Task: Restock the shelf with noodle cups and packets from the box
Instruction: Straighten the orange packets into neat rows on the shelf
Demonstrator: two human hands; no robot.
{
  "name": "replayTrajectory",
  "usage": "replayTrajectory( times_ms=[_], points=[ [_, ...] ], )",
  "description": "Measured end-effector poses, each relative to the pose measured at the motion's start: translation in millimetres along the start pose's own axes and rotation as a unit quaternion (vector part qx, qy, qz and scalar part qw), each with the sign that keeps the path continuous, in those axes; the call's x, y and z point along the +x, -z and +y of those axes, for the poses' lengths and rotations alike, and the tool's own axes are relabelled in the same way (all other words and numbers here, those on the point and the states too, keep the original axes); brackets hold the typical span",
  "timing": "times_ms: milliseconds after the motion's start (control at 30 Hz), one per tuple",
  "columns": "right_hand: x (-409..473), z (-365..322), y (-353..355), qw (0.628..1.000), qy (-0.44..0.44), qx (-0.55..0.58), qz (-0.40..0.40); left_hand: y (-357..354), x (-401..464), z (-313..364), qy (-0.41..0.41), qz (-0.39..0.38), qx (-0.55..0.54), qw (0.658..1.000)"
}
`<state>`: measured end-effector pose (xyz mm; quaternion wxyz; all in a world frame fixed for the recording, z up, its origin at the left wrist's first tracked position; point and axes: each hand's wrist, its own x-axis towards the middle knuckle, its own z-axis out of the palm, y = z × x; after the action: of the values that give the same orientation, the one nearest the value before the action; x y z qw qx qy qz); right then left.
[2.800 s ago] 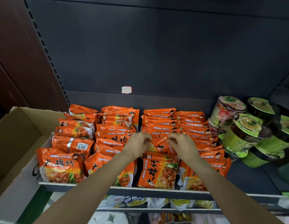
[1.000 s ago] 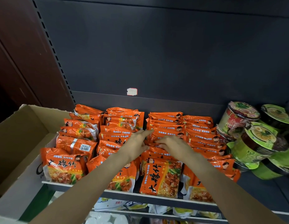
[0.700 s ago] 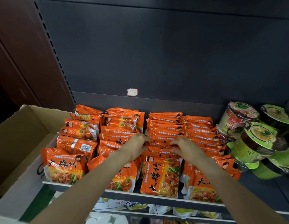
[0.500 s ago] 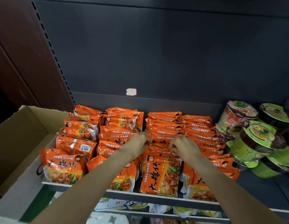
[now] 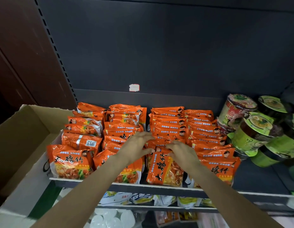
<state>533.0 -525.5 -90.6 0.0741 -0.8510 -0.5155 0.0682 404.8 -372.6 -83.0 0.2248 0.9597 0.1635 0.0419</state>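
Orange noodle packets (image 5: 169, 127) fill the dark shelf (image 5: 161, 188) in several rows, standing front to back. My left hand (image 5: 136, 145) lies over the packets between the second and third rows, fingers stretched out to the right. My right hand (image 5: 182, 152) has its fingers curled over the top edge of the front packet (image 5: 164, 171) of the third row, which leans to the left. Noodle cups (image 5: 251, 132) with green lids lie tipped at the right end of the shelf.
An open cardboard box (image 5: 19, 137) sits left of the shelf, its inside mostly out of sight. A red-labelled cup (image 5: 236, 109) stands behind the green ones. Bare shelf shows in front of the cups. A lower shelf (image 5: 139, 197) holds white and yellow packets.
Both hands stayed over the third row, working among the packets. My left fingers have spread out straighter, and the front packet now leans further to the left.
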Motion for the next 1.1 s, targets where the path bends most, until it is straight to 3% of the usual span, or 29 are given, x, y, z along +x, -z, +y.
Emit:
replayTrajectory(
  times_ms=[100,200,333,400,500,600,700,867,1100],
  points=[
    [-6,4,8,0.996,-0.049,0.042,0.053,0,-8,2,-0.010,0.062,-0.027,0.998],
    [-10,9,13,0.982,-0.096,0.117,0.116,-3,-11,8,-0.002,0.044,-0.016,0.999],
    [-16,4,4,0.981,-0.136,0.134,0.036,-10,-6,13,0.015,-0.001,0.064,0.998],
    [-20,3,1,0.981,-0.137,0.132,0.034,-12,-3,15,0.010,-0.011,0.085,0.996],
    [-27,5,5,0.992,-0.102,0.054,0.059,-17,0,19,-0.029,-0.027,0.124,0.991],
    [-29,7,3,0.998,-0.041,-0.042,0.034,-23,2,21,-0.064,-0.025,0.163,0.984],
    [-26,7,-6,0.993,-0.020,-0.111,-0.018,-24,2,17,-0.036,0.019,0.159,0.986],
    [-23,5,-15,0.984,-0.014,-0.176,-0.015,-24,5,10,0.026,-0.026,0.216,0.976],
    [-20,4,-21,0.977,-0.011,-0.210,-0.023,-28,12,13,0.015,-0.047,0.209,0.977]
  ],
)
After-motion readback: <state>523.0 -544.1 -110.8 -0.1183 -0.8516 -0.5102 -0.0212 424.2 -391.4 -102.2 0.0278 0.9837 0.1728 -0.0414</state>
